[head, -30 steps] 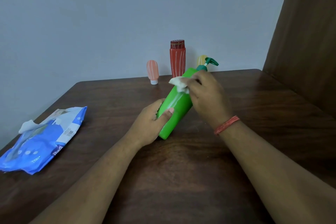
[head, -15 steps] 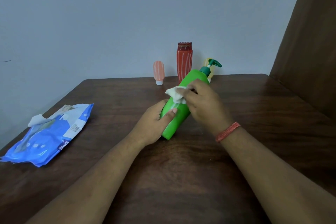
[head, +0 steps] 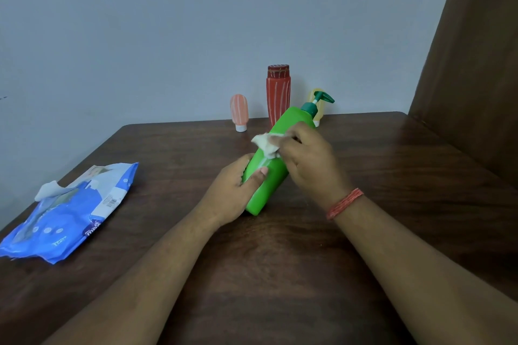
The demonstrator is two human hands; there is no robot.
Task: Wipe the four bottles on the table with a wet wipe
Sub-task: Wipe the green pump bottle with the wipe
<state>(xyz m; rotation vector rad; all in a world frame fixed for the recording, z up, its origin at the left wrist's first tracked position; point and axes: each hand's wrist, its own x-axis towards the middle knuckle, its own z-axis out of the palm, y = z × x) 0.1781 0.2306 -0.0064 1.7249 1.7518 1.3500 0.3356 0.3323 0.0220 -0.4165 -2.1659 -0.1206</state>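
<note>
Blue wipes pack (head: 67, 213) far left on worktop (head: 392, 165). Left hand (head: 232, 193) fingers wrap lower body of green pump bottle (head: 269, 171), tilted, base on worktop, dark-green pump up. Right hand (head: 308, 159) pinches crumpled white wipe (head: 266, 144) vs bottle's mid body.

Green pump bottle (head: 268, 165), white-striped red bottle (head: 278, 92), blue wipe pack (head: 70, 213).
</note>
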